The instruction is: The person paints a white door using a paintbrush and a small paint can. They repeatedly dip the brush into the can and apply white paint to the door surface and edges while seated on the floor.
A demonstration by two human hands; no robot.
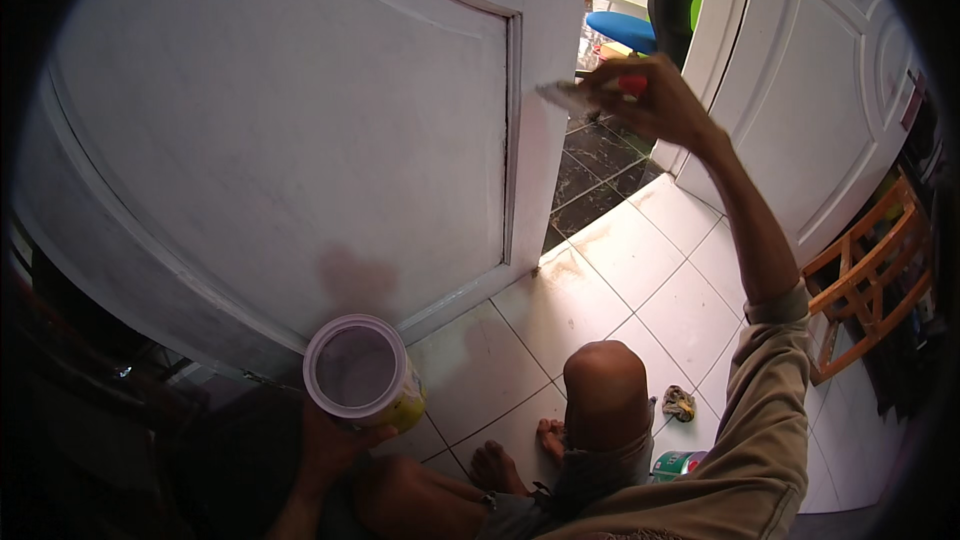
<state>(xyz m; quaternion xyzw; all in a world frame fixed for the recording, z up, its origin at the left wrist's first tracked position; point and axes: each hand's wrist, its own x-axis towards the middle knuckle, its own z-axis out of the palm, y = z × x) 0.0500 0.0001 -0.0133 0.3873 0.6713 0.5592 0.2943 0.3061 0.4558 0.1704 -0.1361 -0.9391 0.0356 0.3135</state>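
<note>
A paintbrush (562, 95) with a red part on its handle is held in my right hand (649, 101), its bristles at the right edge of a white panelled door (300, 127). Whether the bristles touch the door is hard to tell. Low at the left, my left hand (341, 439) holds an open paint can (409, 397) with a pale rim from below and the side. The can's inside looks pale; how much paint it holds cannot be told.
Beyond the doorway lie dark floor tiles (592, 165) and a blue-seated chair (622, 30). A second white door (810, 90) and a wooden chair (870, 270) stand at the right. A crumpled rag (679, 403) and a green can (670, 465) are on the white tiles by my knee.
</note>
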